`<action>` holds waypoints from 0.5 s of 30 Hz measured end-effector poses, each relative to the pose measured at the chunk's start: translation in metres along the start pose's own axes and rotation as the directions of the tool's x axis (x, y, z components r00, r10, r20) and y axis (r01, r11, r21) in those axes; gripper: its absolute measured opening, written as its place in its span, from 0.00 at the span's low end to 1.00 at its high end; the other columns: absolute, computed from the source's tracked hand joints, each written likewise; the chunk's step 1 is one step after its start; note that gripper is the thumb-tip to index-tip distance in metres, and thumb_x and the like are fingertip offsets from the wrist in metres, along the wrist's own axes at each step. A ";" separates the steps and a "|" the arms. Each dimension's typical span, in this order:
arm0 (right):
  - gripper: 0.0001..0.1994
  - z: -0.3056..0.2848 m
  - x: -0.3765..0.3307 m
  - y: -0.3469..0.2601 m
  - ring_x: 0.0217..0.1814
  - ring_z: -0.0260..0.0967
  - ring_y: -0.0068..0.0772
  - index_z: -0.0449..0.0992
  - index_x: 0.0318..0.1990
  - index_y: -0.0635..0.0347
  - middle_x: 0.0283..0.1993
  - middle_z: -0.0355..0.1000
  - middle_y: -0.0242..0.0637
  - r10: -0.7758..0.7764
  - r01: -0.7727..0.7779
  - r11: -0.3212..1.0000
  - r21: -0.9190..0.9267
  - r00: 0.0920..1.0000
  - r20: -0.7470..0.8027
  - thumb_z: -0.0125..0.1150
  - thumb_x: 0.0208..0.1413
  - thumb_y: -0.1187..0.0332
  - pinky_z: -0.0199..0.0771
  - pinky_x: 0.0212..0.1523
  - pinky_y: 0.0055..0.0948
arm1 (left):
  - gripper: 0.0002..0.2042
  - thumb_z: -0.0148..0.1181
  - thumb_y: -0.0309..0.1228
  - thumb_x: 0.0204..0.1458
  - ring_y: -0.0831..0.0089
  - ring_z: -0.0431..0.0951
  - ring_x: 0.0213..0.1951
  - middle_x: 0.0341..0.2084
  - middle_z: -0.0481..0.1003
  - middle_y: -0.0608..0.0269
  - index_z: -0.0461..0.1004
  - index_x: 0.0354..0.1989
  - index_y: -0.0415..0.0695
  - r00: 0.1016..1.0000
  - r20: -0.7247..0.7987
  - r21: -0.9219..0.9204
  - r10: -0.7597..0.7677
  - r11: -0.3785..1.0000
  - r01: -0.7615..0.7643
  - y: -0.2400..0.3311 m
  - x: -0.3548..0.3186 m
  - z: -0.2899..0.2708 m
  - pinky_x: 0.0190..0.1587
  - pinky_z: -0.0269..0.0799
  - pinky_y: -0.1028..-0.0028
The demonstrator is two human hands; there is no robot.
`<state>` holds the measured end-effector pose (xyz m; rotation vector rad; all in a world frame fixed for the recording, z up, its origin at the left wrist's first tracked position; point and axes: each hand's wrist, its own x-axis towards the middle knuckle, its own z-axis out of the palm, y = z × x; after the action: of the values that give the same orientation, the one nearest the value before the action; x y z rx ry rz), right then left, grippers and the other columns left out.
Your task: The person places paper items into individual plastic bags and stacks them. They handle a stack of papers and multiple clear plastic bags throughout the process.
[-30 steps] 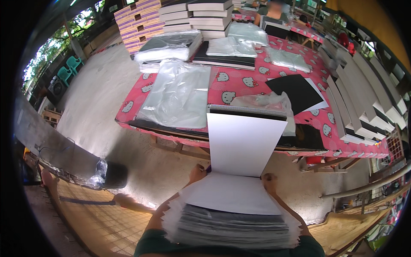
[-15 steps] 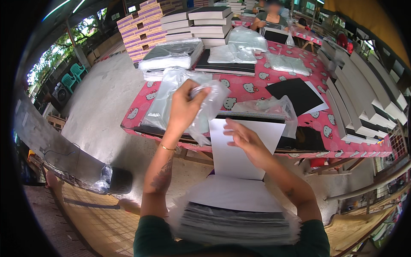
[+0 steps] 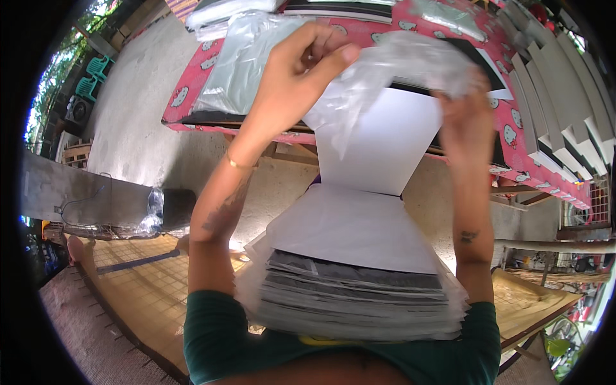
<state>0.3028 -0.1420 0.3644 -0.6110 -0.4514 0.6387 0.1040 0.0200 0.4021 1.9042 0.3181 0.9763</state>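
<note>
Nearest the body: a thick stack of bagged sheets (image 3: pixel 353 289) rested on the lap, well short of the counter (image 3: pixel 513 138), white sheet on top. Standing off its far edge was a white board (image 3: pixel 378 138), upright, long axis running away from the body toward the counter's near edge.

Both hands were raised over the board's top end. Left hand (image 3: pixel 298 70) was closed, thumb and fingers pinching one side of a clear plastic bag (image 3: pixel 398 64). Right hand (image 3: pixel 465 112) was partly behind the film; it looked curled on the bag's other side, but I could not tell the exact grip. The bag was stretched between the two hands, draped across the board's top edge, its mouth seemingly facing down toward the board. So the board lay directly below and between the hands, about equally near both; the left hand sat slightly higher.

Beyond: the counter with a pink patterned cloth, another clear bag (image 3: pixel 240 61) lying flat near its left edge, a black sheet (image 3: pixel 484 61) towards the right, and rows of grey boards (image 3: pixel 564 109) stacked past the right edge.
</note>
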 end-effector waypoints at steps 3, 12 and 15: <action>0.17 -0.041 0.005 -0.073 0.59 0.64 0.43 0.67 0.53 0.64 0.58 0.65 0.45 -0.230 0.229 0.967 -0.108 0.973 0.005 0.52 0.58 0.68 0.62 0.62 0.46 | 0.07 0.54 0.29 0.54 0.81 0.69 0.33 0.29 0.72 0.67 0.73 0.36 0.39 0.920 0.317 0.006 -0.230 0.971 0.240 -0.036 -0.057 -0.021 0.37 0.66 0.79; 0.16 -0.009 -0.029 -0.102 0.56 0.63 0.38 0.69 0.48 0.62 0.53 0.66 0.41 -0.267 0.295 0.952 -0.085 0.932 0.246 0.51 0.59 0.61 0.61 0.62 0.42 | 0.19 0.48 0.43 0.57 0.65 0.76 0.33 0.30 0.76 0.50 0.77 0.40 0.40 0.533 0.439 0.361 -0.724 0.685 0.633 -0.254 -0.241 -0.004 0.38 0.71 0.70; 0.15 -0.019 -0.020 -0.094 0.56 0.63 0.38 0.70 0.48 0.61 0.52 0.67 0.41 -0.096 0.100 0.994 -0.035 0.991 0.097 0.51 0.59 0.61 0.62 0.61 0.42 | 0.19 0.48 0.43 0.58 0.65 0.76 0.31 0.25 0.76 0.51 0.77 0.40 0.39 0.285 0.380 0.124 -0.880 0.354 0.927 -0.255 -0.244 0.005 0.37 0.71 0.68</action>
<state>0.3379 -0.2232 0.4072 -0.5940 -0.5807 0.5677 -0.0067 0.0102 0.0672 1.3443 0.9617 -0.2050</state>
